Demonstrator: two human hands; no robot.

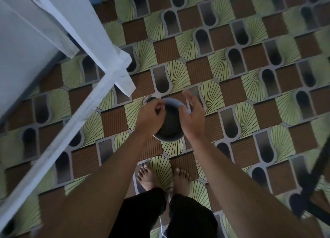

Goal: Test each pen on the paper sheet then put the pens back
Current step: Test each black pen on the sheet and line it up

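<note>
Most of view = patterned floor (250, 77), green/brown tiles. White furniture frame (100, 88) fills upper-left corner; dark stand (314, 182) at right edge, blurred. Person stands barefoot, feet (148, 177) near bottom centre, both arms stretched fwd. Round grey pen holder (169, 129) is up in the air betw. the hands, above the floor. Left hand (149, 117) curls its fingers on the holder's left rim. Right hand (193, 116) lies against the right side, fingers loosely spread; thin white pen (187, 104) runs betw. them. Grip on it: can't tell.
</note>
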